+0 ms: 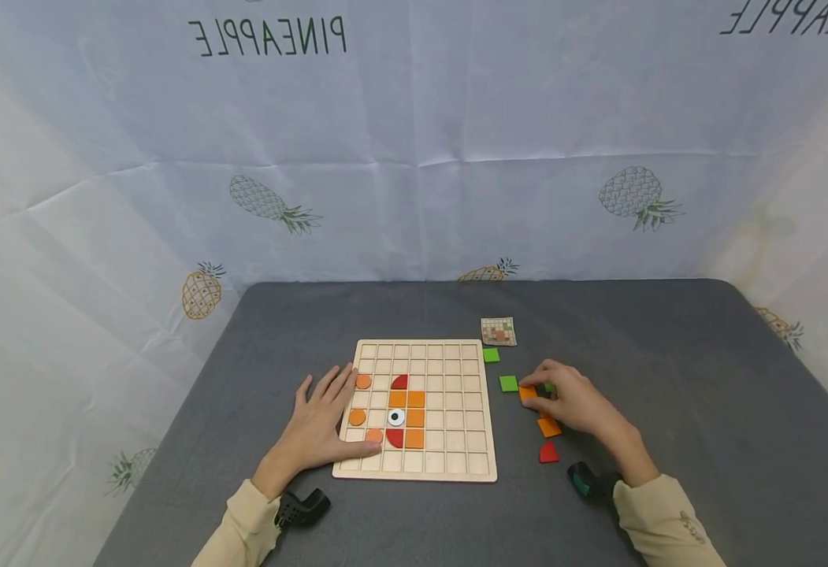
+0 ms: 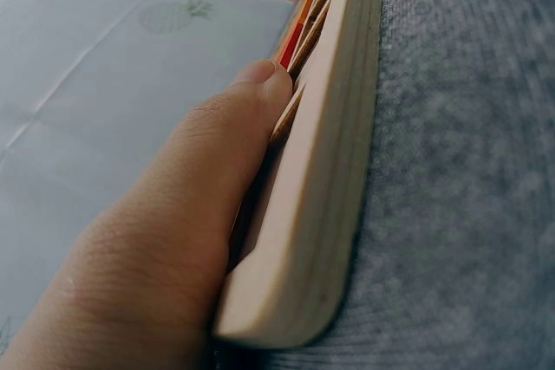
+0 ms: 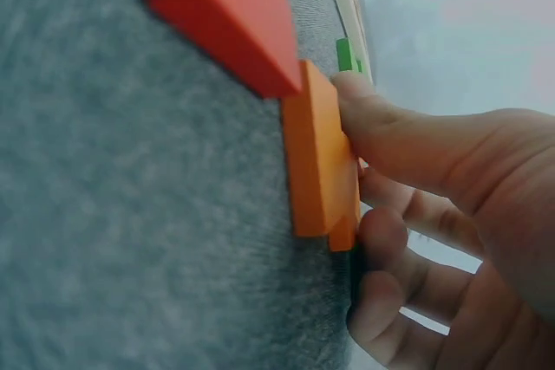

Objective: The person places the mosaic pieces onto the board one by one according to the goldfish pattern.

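A wooden grid board lies flat on the table. My left hand rests on its left side with fingers spread, the thumb lying over the near left corner area. Set in the grid are several orange squares, red quarter-round tiles, orange discs and a white eye disc. To the right of the board, my right hand pinches an orange square tile between thumb and fingertips, low over the table. My right fingers partly hide a green tile.
Loose by the right hand lie another orange square and a red quarter-round tile. Green squares sit along the board's right side. A small pattern card lies beyond them. The grey table meets a pineapple-print cloth behind.
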The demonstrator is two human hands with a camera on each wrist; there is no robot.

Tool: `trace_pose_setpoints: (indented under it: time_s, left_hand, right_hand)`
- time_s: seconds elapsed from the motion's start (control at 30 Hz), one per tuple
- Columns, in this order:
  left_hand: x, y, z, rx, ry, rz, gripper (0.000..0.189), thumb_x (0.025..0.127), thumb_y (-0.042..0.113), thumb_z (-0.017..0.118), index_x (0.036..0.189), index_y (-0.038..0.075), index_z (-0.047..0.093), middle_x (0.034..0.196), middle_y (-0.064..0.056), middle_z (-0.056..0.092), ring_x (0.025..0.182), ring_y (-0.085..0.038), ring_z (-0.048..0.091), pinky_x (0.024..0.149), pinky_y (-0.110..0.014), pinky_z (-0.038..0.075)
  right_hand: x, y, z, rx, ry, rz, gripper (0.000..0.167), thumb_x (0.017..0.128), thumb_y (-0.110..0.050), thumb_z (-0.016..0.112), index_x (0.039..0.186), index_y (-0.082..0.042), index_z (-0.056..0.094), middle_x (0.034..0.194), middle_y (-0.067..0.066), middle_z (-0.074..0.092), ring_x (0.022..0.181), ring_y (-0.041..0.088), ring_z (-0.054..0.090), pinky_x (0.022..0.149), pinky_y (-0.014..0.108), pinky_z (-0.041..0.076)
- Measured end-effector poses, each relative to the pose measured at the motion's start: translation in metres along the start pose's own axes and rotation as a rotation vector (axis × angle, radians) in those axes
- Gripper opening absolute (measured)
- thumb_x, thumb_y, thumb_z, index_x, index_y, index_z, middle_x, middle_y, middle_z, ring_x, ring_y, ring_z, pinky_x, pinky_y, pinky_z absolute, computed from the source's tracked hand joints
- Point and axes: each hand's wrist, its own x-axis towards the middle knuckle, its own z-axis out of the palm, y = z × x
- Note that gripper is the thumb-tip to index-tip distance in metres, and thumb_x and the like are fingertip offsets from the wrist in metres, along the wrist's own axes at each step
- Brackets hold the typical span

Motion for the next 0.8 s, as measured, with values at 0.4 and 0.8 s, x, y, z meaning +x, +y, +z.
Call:
trace_pose_setpoints:
  time_s: [0.4,0.8]
  left_hand:
    - [-0.001,0.0,0.001,0.0,0.009,0.007,0.135,0.079,0.1,0.055,0.17,0.004,0.034,0.177,-0.019,0.035,0.163,-0.048,0.032,0.124,-0.082,0.013]
    - [-0.001,-0.001,0.001,0.002,0.003,0.003,0.135,0.078,0.099,0.057,0.17,0.003,0.034,0.177,-0.019,0.035,0.163,-0.047,0.031,0.125,-0.081,0.013]
  right_hand:
    - [0.001,-0.001,0.002,-0.018,0.036,-0.017,0.03,0.095,-0.02,0.084,0.118,-0.001,0.082,0.099,0.006,0.07,0.076,0.005,0.049,0.063,0.024,0.043]
    - [0.004,-0.012,-0.005,0.017,0.075,-0.062,0.027,0.097,-0.016,0.082,0.118,0.0,0.082,0.097,0.006,0.071,0.068,0.003,0.049,0.06,0.023,0.047]
